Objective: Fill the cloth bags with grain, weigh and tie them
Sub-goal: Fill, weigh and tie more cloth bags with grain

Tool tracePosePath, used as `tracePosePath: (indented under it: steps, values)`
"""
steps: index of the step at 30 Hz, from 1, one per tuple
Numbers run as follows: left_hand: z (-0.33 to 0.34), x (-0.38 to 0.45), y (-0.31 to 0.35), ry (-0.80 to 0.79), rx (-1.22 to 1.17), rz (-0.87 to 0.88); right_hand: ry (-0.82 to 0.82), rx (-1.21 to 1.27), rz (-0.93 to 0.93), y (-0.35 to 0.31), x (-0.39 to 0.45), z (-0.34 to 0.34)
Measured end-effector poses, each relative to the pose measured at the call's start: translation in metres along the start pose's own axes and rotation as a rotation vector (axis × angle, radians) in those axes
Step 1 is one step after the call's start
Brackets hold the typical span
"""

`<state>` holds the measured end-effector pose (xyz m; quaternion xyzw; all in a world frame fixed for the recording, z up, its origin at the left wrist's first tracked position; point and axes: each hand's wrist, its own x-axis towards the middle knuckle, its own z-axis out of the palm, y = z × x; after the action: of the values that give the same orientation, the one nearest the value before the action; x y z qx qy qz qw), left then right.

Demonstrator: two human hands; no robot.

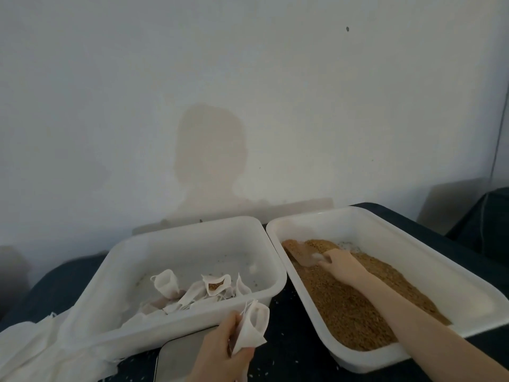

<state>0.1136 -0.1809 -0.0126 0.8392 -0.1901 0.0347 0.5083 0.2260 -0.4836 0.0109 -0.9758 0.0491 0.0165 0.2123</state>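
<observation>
My left hand [223,351] grips a small white cloth bag [254,325] held upright with its mouth open, above the scale [179,357]. My right hand [343,264] reaches into the right white tub [429,252] and holds a clear scoop [301,253] whose blade lies in the brown grain [344,307]. The left white tub [176,241] holds several cloth bags [192,290], one standing open with grain inside [216,283].
A pile of empty white cloth bags [35,348] lies on the dark table [297,359] at the left. The wall rises right behind both tubs. Loose grains are scattered on the table between the tubs. A dark object stands at the far right.
</observation>
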Motion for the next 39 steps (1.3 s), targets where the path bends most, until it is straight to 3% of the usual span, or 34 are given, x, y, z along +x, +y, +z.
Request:
tracePosePath:
  steps: [10,16,26,31,39]
  values:
    - [-0.011,0.000,0.006,0.011,-0.019,-0.026,0.237,0.073,0.006,-0.009,-0.014,-0.009]
    - [-0.025,-0.002,0.010,0.060,0.026,-0.081,0.271,0.257,-0.169,-0.020,-0.025,-0.017]
    - [-0.066,-0.007,0.000,0.166,0.266,-0.112,-0.184,0.389,-0.595,-0.057,-0.052,-0.042]
    - [-0.078,-0.013,-0.003,0.226,0.359,-0.096,-0.337,0.296,-0.638,-0.069,-0.060,-0.050]
    - [-0.085,-0.014,0.002,0.206,0.648,-0.064,-0.389,0.196,-0.604,-0.083,-0.074,-0.059]
